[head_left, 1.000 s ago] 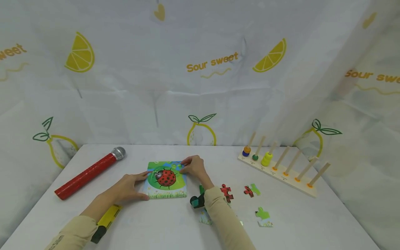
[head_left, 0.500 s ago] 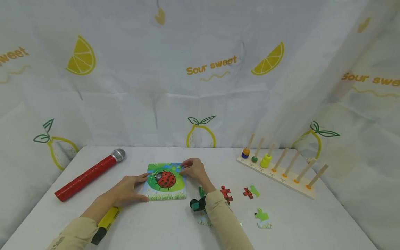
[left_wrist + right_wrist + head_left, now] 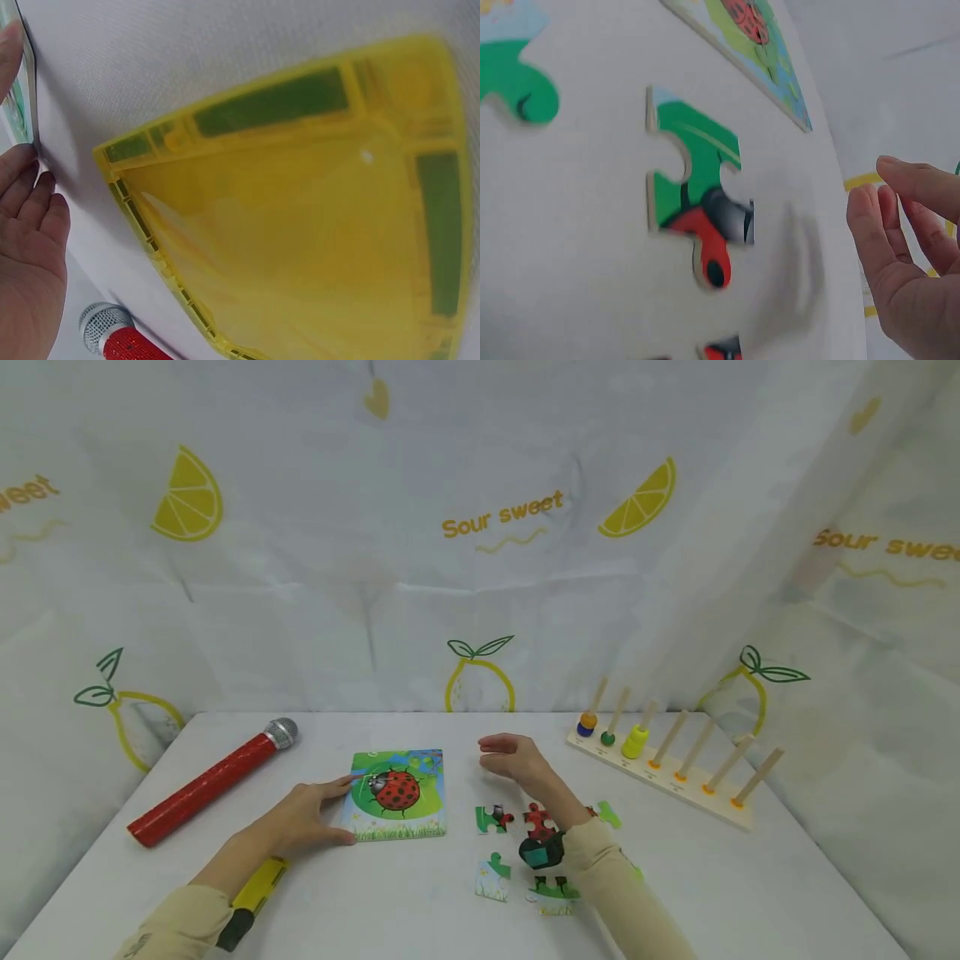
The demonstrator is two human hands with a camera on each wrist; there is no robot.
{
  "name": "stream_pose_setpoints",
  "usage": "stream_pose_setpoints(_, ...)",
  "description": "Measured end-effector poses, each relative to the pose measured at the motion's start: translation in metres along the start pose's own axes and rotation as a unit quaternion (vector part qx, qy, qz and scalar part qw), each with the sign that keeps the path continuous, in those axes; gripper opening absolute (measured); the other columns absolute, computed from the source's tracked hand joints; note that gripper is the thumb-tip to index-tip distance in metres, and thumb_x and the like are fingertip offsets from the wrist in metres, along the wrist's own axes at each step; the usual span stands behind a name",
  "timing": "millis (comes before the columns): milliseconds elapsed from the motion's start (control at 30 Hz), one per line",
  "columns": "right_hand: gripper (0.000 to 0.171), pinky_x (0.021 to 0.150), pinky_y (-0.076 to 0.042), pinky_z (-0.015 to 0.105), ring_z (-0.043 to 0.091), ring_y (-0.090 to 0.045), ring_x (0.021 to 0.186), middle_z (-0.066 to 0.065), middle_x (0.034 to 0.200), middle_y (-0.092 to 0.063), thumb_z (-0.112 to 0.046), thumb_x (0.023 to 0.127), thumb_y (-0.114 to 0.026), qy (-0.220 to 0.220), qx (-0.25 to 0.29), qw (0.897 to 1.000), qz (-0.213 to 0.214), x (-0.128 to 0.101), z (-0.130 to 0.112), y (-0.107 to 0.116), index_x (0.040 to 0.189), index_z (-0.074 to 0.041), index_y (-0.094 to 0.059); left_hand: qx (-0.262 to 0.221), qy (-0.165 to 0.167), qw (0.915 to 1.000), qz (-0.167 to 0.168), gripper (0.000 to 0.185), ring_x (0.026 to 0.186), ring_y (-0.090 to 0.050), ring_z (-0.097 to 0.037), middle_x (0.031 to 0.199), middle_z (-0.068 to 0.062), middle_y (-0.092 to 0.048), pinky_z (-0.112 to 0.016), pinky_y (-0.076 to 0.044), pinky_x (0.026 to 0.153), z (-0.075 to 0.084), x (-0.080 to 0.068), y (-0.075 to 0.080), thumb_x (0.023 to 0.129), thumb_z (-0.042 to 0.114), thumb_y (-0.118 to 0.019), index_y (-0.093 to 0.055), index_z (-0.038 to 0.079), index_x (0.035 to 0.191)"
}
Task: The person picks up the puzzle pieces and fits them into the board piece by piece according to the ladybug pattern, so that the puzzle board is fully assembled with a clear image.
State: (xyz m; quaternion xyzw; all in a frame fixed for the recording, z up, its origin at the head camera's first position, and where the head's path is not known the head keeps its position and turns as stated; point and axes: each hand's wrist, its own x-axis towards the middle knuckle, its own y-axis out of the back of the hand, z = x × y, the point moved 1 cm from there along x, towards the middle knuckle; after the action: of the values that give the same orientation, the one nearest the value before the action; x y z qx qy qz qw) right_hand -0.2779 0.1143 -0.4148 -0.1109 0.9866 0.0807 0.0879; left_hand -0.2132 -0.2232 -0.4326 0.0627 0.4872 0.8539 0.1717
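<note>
Fingers of our left hand (image 3: 303, 817) lay straight and relaxed against the left edge of the ladybird puzzle board (image 3: 397, 793), steadying it without curling round it; the left wrist view showed the fingertips (image 3: 30, 180) just touching that edge. Our right hand (image 3: 513, 758) hovered above the table (image 3: 750, 877) at about three o'clock from the board, empty, with fingers loosely bent and apart, clamped on nothing.

The board sat near the table's middle, its ladybird picture mostly filled in. We judged that a nudge from the flat left hand could slide the board, since nothing but fingertip pressure held it. The right sleeve (image 3: 615, 877) hung low over the loose pieces, and a careless sweep could scatter them or push one off the near edge.

Closest to the right hand, at about six o'clock from it, lay a green-and-red ladybird piece (image 3: 492, 817), with a red piece (image 3: 537, 820) just beside it and a grass-edged piece (image 3: 492, 877) nearer to us. The sleeve partly hid other pieces.

Further out, a red toy microphone (image 3: 210, 781) lay at ten o'clock from the board. A wooden peg rack with coloured beads (image 3: 660, 758) stood at two o'clock, well apart. Neither blocked the way between hand and pieces.
</note>
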Motion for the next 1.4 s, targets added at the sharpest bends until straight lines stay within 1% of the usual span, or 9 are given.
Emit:
stream_pose_setpoints(100, 0.036, 0.096, -0.049, 0.036, 0.022, -0.061, 0.107, 0.020, 0.129, -0.057, -0.002, 0.091, -0.062, -0.015, -0.011, 1.000, 0.002, -0.008, 0.001, 0.013, 0.127, 0.004, -0.056, 0.000, -0.002, 1.0000, 0.002, 0.090, 0.131, -0.039, -0.044, 0.143, -0.018, -0.046, -0.058, -0.037, 0.103, 0.001, -0.001, 0.001, 0.070, 0.048, -0.081, -0.047, 0.004, 0.141)
stream_pose_setpoints(200, 0.035, 0.094, -0.050, 0.034, 0.022, -0.062, 0.107, 0.022, 0.128, -0.057, -0.002, 0.092, -0.062, -0.018, -0.012, 1.000, 0.002, -0.016, 0.003, 0.022, 0.126, 0.004, -0.056, 0.000, -0.009, 1.0000, 0.004, 0.090, 0.129, -0.041, -0.044, 0.143, -0.018, -0.046, -0.058, -0.038, 0.101, 0.001, -0.002, 0.001, 0.070, 0.047, -0.081, -0.047, 0.003, 0.140)
stream_pose_setpoints(433, 0.035, 0.090, -0.052, 0.029, 0.023, -0.063, 0.107, 0.022, 0.127, -0.059, -0.005, 0.092, -0.063, -0.032, -0.003, 0.999, -0.004, -0.038, 0.010, 0.029, 0.125, 0.004, -0.056, 0.001, -0.009, 1.0000, 0.004, 0.090, 0.129, -0.042, -0.044, 0.141, -0.019, -0.048, -0.058, -0.039, 0.101, 0.001, -0.001, 0.000, 0.070, 0.047, -0.082, -0.047, 0.004, 0.141)
stream_pose_setpoints(567, 0.036, 0.091, -0.052, 0.029, 0.024, -0.062, 0.109, 0.021, 0.126, -0.060, -0.009, 0.092, -0.065, -0.015, -0.013, 1.000, -0.009, -0.050, 0.015, 0.029, 0.125, 0.003, -0.056, 0.004, -0.008, 1.0000, 0.003, 0.090, 0.129, -0.042, -0.044, 0.142, -0.019, -0.048, -0.058, -0.039, 0.101, 0.002, -0.001, -0.001, 0.070, 0.048, -0.081, -0.047, 0.004, 0.141)
stream_pose_setpoints(733, 0.035, 0.088, -0.053, 0.028, 0.021, -0.063, 0.105, 0.020, 0.120, -0.064, -0.012, 0.091, -0.066, 0.009, -0.036, 0.999, -0.010, -0.065, 0.022, 0.027, 0.121, 0.004, -0.059, 0.001, -0.002, 1.0000, 0.005, 0.091, 0.130, -0.040, -0.045, 0.142, -0.020, -0.047, -0.060, -0.037, 0.102, 0.001, 0.000, 0.000, 0.069, 0.048, -0.081, -0.047, 0.005, 0.141)
stream_pose_setpoints(933, 0.031, 0.082, -0.055, 0.025, 0.026, -0.064, 0.106, 0.022, 0.118, -0.063, -0.003, 0.089, -0.066, 0.054, -0.075, 0.996, -0.011, -0.074, 0.027, 0.026, 0.118, 0.007, -0.059, -0.002, 0.002, 1.0000, 0.001, 0.092, 0.130, -0.039, -0.045, 0.142, -0.020, -0.047, -0.060, -0.037, 0.101, 0.000, 0.001, -0.001, 0.069, 0.048, -0.082, -0.046, 0.005, 0.142)
stream_pose_setpoints(1100, 0.033, 0.081, -0.055, 0.025, 0.029, -0.063, 0.105, 0.020, 0.114, -0.064, 0.003, 0.082, -0.072, 0.090, -0.128, 0.988, -0.004, -0.076, 0.032, 0.023, 0.114, 0.006, -0.062, -0.005, 0.002, 1.0000, 0.000, 0.092, 0.130, -0.040, -0.045, 0.142, -0.019, -0.047, -0.058, -0.038, 0.101, 0.000, 0.002, 0.000, 0.069, 0.048, -0.082, -0.047, 0.004, 0.141)
stream_pose_setpoints(1267, 0.037, 0.083, -0.055, 0.027, 0.027, -0.066, 0.098, 0.015, 0.105, -0.068, 0.002, 0.073, -0.080, 0.126, -0.202, 0.971, 0.031, -0.075, 0.037, 0.015, 0.107, 0.003, -0.065, 0.002, 0.002, 1.0000, 0.000, 0.092, 0.129, -0.041, -0.045, 0.142, -0.019, -0.047, -0.058, -0.039, 0.101, 0.000, 0.002, -0.001, 0.069, 0.049, -0.082, -0.047, 0.004, 0.141)
stream_pose_setpoints(1400, 0.038, 0.084, -0.055, 0.029, 0.026, -0.067, 0.097, 0.013, 0.103, -0.069, 0.001, 0.071, -0.082, 0.141, -0.226, 0.963, 0.045, -0.074, 0.039, 0.011, 0.105, 0.002, -0.066, 0.005, -0.001, 1.0000, 0.002, 0.091, 0.129, -0.041, -0.045, 0.141, -0.019, -0.048, -0.059, -0.039, 0.100, 0.000, 0.002, -0.001, 0.069, 0.049, -0.082, -0.047, 0.004, 0.141)
